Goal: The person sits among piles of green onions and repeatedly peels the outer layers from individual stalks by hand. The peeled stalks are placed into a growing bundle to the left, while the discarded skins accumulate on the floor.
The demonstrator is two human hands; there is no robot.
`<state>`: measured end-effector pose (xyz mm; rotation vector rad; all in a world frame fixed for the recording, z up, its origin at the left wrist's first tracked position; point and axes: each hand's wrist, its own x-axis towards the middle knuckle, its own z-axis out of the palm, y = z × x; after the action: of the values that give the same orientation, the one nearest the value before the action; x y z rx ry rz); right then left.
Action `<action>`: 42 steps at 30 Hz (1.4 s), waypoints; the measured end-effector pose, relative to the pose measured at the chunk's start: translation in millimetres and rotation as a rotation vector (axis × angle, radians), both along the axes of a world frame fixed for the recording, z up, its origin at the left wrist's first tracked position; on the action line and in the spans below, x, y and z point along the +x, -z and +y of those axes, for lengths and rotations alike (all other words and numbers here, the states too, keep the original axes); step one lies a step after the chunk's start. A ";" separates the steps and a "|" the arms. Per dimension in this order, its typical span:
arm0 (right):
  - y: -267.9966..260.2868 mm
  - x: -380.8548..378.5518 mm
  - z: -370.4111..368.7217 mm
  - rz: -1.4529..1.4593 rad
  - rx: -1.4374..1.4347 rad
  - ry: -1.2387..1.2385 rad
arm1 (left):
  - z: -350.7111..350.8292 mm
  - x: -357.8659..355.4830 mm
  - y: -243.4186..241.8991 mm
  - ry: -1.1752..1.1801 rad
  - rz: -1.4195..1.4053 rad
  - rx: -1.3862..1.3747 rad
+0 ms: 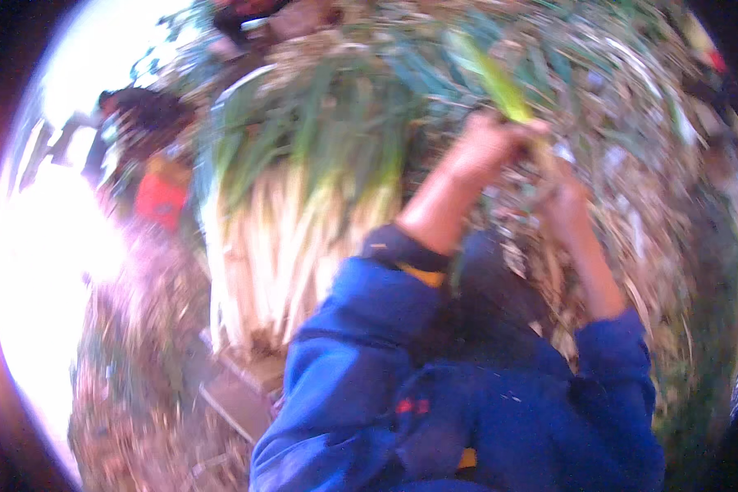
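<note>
Both my hands are raised at the upper right of the head view. My left hand (498, 135) is closed around a leek (504, 92), whose bright green top points up and to the left. Just below it, my right hand (563, 190) is at the leek's pale lower part; blur hides its fingers, so its grip cannot be told. Left of my arms lies a large stack of leeks (283, 227), with green leaves towards the top of the view and white stalks and roots towards me.
Loose leaves and dry plant litter (627, 166) cover the ground around my hands. A flat board or box edge (237, 400) lies below the stack. Other people are at the upper left, near a red object (162, 195), and at the top edge.
</note>
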<state>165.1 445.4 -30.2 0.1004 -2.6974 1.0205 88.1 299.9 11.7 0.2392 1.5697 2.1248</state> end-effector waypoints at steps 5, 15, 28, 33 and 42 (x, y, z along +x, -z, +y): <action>-12.3 -4.8 -15.7 0.184 0.189 0.118 | 11.1 6.9 11.3 -0.165 0.026 0.251; -14.2 0.5 -3.1 0.284 0.305 0.048 | 30.2 11.7 20.9 -0.328 0.134 0.104; 171.6 70.5 208.2 -0.414 0.186 0.842 | -72.1 -60.7 11.1 -0.952 -0.056 0.423; 156.2 82.7 282.4 -0.606 0.420 0.818 | -57.5 -51.0 8.2 -0.699 -0.175 0.367; 13.9 26.1 89.1 0.028 -0.201 0.010 | 5.5 -3.9 4.5 -0.185 -0.272 0.692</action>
<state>191.2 534.5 -44.1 0.0637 -2.5508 1.2698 84.2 305.3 7.1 0.0227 0.6875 2.6488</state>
